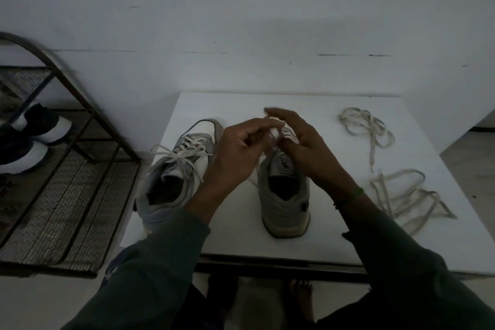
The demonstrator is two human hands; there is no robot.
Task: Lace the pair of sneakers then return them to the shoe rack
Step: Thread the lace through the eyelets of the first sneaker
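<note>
Two grey and white sneakers stand on a white table (334, 236), heels toward me. The left sneaker (176, 171) has a cream lace threaded through it and tied in a loose bow. Over the front of the right sneaker (285, 193), my left hand (238, 150) and my right hand (300, 144) meet. Both pinch the cream lace (276, 132) of that shoe above its eyelets. My fingers hide most of the lace and the shoe's toe.
Two loose cream laces lie on the table's right side, one at the back (367, 128) and one nearer (407, 195). A dark metal shoe rack (80, 169) with mesh shelves stands at the left and holds dark shoes with white soles (34, 136). A white wall rises behind.
</note>
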